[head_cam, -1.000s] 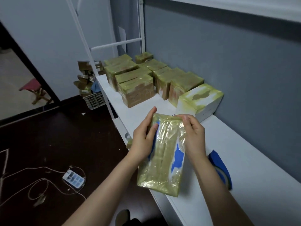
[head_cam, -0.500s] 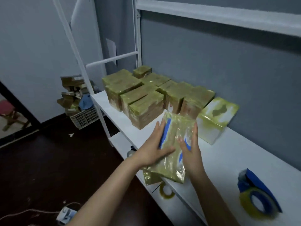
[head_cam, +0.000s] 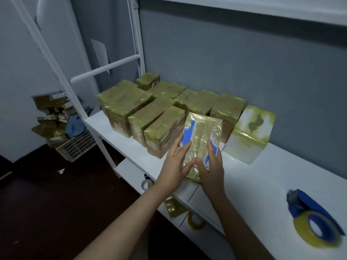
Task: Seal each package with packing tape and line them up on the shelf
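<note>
A taped package (head_cam: 201,132) with blue and white print under yellowish tape stands on the white shelf (head_cam: 262,177), pushed in beside the front row of taped packages (head_cam: 163,128). My left hand (head_cam: 173,166) lies flat against its near left face with straight fingers. My right hand (head_cam: 211,166) presses its near right face, fingers straight too. Several more taped packages (head_cam: 227,107) stand behind it, and a white taped box (head_cam: 249,132) stands to its right.
A blue tape dispenser with a yellowish roll (head_cam: 315,224) lies on the shelf at the right. A lower shelf holds tape rolls (head_cam: 196,221) and a small taped package (head_cam: 173,207). A basket of cardboard pieces (head_cam: 75,145) sits on the dark floor at the left.
Both hands have carried the blue-printed package forward from over the shelf edge and set it upright against the row. The fingers have straightened against it.
</note>
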